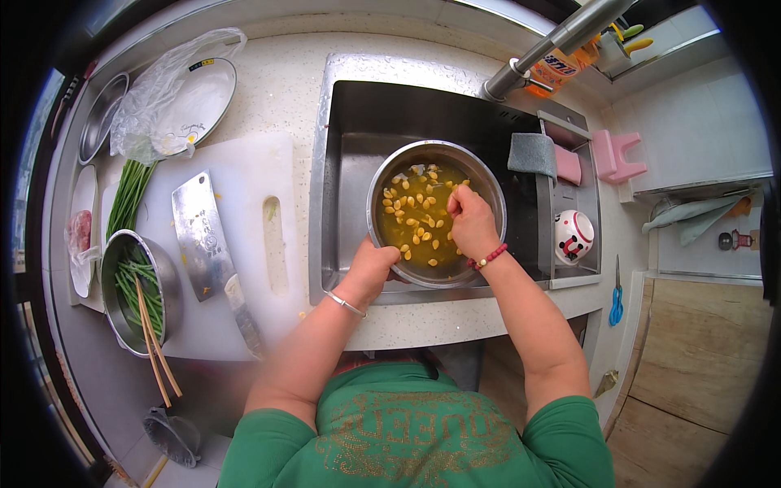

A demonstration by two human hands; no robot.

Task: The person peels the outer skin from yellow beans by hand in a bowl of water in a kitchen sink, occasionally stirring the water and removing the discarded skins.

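A round stainless steel bowl (497,210) stands in the kitchen sink (354,158), filled with yellowish-green liquid. Many pale yellow seeds (421,213), which look like pumpkin seeds, float in it. My left hand (375,265) grips the bowl's near left rim, thumb over the edge, some fingers hidden under it. My right hand (473,219) is over the right part of the bowl with its fingers curled together at the liquid's surface; whether anything is between them cannot be seen.
Left of the sink, a cleaver (204,238) lies on a white cutting board (250,165), beside a metal pot (174,293) of green stalks with chopsticks (152,348). A faucet (503,82) rises behind the sink. At right are a grey cloth (531,154), a patterned bowl (573,236) and blue-handled scissors (616,305).
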